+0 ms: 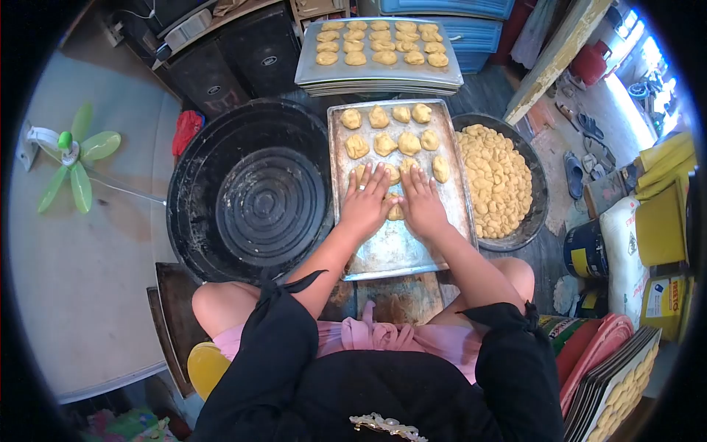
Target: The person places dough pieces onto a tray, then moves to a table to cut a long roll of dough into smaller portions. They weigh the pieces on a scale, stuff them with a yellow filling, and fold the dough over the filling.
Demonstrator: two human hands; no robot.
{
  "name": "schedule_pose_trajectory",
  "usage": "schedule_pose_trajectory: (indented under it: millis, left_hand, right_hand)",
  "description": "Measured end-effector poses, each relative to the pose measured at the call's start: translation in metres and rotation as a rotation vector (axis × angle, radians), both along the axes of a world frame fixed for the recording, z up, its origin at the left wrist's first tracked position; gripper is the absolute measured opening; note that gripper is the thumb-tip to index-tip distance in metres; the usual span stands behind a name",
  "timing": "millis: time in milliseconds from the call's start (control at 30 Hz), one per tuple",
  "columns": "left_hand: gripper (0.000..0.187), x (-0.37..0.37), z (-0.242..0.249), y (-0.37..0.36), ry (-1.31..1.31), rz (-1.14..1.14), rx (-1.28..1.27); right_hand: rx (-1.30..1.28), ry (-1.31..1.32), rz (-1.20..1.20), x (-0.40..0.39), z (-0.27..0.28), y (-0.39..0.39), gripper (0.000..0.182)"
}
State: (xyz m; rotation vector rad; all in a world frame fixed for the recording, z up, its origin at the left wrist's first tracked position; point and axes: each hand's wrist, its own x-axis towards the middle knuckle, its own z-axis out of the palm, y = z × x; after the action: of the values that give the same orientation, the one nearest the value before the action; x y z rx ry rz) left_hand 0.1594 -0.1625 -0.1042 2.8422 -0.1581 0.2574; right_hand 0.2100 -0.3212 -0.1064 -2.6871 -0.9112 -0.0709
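Observation:
A worn metal baking tray [460, 199] lies in front of me, with rows of dough pieces [384, 144] on its far half. My left hand [366, 197] rests palm down over dough at the tray's middle, fingers stretched out, a ring on one finger. Beside it, my right hand [423, 202] also lies flat over dough, fingers extended. The thumbs nearly meet above one dough piece [395, 212]. Other pieces under the fingers are partly hidden. To the right of the tray, a round black pan [540, 210] holds a heap of small dough lumps [495, 180].
A large black tub [272, 206] stands left of the tray. Behind, a stack of trays [379, 74] carries more dough pieces. More stacked trays [611, 390] lean at lower right, near buckets [585, 249] and a white sack [622, 258]. A green-bladed fan [70, 158] is at left.

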Motion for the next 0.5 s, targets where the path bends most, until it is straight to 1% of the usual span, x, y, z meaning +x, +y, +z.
schedule_pose_trajectory:
  millis: [33,67,133,167,200,233,267,300,333,400,500]
  left_hand:
    - [0.060,-0.004,0.007,0.002,-0.029,0.002,-0.020]
    - [0.060,-0.010,0.014,0.004,-0.035,0.000,-0.019]
    - [0.058,-0.023,0.027,0.013,-0.077,0.080,-0.100]
    - [0.058,-0.033,0.033,0.018,-0.084,0.076,-0.099]
    - [0.057,-0.044,0.040,0.024,-0.105,0.135,-0.128]
    - [0.056,-0.054,0.045,0.031,-0.130,0.195,-0.159]
    - [0.055,-0.063,0.043,0.036,-0.199,0.211,-0.229]
    - [0.055,-0.071,0.045,0.040,-0.200,0.208,-0.232]
    - [0.054,-0.080,0.048,0.043,-0.198,0.221,-0.268]
    - [0.052,-0.094,0.051,0.046,-0.188,0.235,-0.352]
    - [0.053,-0.110,0.054,0.047,-0.168,0.229,-0.359]
  right_hand:
    - [0.036,-0.082,0.003,0.000,0.005,0.000,0.054]
    - [0.037,-0.088,0.001,0.000,0.011,-0.002,0.054]
    - [0.329,0.000,-0.045,0.005,0.039,-0.010,0.051]
    - [0.373,-0.017,-0.071,0.010,0.051,-0.020,0.047]
    - [0.416,-0.031,-0.100,0.015,0.063,-0.031,0.043]
    - [0.417,-0.039,-0.103,0.019,0.079,-0.037,0.043]
    - [0.385,0.154,-0.219,0.022,0.095,-0.042,0.038]
    - [0.349,0.350,-0.335,0.022,0.104,-0.046,0.034]
    - [0.349,0.352,-0.340,0.022,0.101,-0.050,0.034]
    - [0.378,0.042,-0.188,0.012,0.092,-0.055,0.029]
    - [0.324,0.114,-0.246,-0.005,0.078,-0.050,0.031]
